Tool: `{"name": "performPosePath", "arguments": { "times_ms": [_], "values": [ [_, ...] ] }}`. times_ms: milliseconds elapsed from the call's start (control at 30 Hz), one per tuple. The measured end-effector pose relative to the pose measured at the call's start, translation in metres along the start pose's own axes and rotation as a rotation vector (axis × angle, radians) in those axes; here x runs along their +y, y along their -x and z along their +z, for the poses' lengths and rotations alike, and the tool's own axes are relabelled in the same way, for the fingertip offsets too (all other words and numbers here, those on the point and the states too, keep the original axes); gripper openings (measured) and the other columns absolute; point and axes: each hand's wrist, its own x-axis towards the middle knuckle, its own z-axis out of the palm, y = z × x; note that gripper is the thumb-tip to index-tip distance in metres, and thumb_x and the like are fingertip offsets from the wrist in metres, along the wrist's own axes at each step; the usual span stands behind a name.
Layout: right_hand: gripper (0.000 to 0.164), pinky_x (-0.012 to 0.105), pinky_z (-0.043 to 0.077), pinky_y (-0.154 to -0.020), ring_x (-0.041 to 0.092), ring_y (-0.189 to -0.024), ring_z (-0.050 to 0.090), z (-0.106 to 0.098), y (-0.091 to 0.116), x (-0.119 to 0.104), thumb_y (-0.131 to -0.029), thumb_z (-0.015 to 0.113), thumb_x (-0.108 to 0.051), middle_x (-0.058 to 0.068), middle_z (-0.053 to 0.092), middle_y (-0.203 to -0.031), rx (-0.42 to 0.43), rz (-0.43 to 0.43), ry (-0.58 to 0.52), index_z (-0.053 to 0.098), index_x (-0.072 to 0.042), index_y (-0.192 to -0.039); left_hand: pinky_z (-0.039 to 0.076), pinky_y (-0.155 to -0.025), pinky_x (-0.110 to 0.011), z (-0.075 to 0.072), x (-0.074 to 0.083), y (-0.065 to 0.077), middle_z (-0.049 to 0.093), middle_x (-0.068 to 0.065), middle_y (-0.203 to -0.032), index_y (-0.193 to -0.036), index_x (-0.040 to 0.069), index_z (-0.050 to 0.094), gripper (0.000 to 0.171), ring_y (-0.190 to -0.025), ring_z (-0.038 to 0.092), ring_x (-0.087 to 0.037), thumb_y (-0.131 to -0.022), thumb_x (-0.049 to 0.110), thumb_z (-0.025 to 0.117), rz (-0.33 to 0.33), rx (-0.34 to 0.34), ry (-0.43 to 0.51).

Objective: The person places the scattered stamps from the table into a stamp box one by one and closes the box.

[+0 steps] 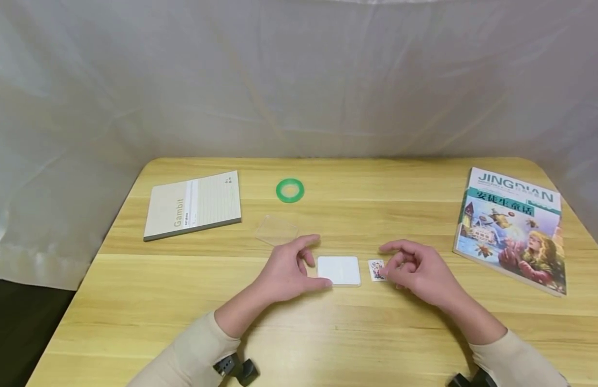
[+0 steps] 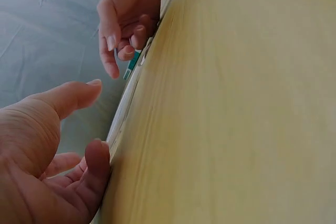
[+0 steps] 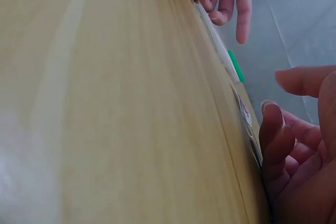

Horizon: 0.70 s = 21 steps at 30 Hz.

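Between relaxed left hand (image 1: 285, 271) and right hand (image 1: 420, 270), nothing gripped, a white panel (image 1: 339, 270) and, beside the latter, a printed card (image 1: 376, 269) are apparently being positioned, an edge pinch seemingly needed next.

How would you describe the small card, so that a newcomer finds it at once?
On the table, look between the left hand and the right hand. The card lies close by the right hand, just right of the white rectangle. Unlike that larger, plain neighbour, it bears a coloured picture.
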Motion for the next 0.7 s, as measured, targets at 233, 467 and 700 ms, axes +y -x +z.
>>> {"name": "performPosePath", "arguments": {
  "times_ms": [233, 467, 700],
  "values": [
    [0.031, 0.026, 0.043, -0.053, 0.013, -0.055, 0.049, 0.0008, -0.0007, 0.0053, -0.083, 0.081, -0.009, 0.006, 0.066, -0.08, 0.025, 0.002, 0.068, 0.068, -0.003, -0.11, 0.047, -0.06, -0.027, 0.0063, -0.0001, 0.0009, 0.06, 0.002, -0.088, -0.133, 0.001, 0.06, 0.08, -0.058, 0.054, -0.009, -0.065, 0.025, 0.095, 0.023, 0.002, -0.07],
    [0.034, 0.026, 0.044, -0.052, 0.015, -0.058, 0.053, 0.0023, -0.0018, 0.0089, -0.079, 0.085, -0.011, 0.006, 0.064, -0.083, 0.037, 0.023, 0.108, 0.069, -0.006, -0.109, 0.043, -0.061, -0.027, 0.0099, -0.0029, 0.0001, 0.057, 0.006, -0.084, -0.122, 0.004, 0.068, 0.069, -0.062, 0.046, -0.009, -0.064, 0.026, 0.096, 0.021, 0.006, -0.166],
    [0.037, 0.026, 0.045, -0.053, 0.016, -0.06, 0.055, 0.0027, -0.0022, 0.0074, -0.076, 0.088, -0.012, 0.004, 0.064, -0.081, 0.048, 0.013, 0.162, 0.07, -0.005, -0.108, 0.041, -0.059, -0.026, 0.0103, -0.0017, -0.0007, 0.057, 0.004, -0.082, -0.113, 0.006, 0.072, 0.059, -0.067, 0.047, -0.011, -0.063, 0.025, 0.096, 0.027, 0.023, -0.199]
  ]
}}
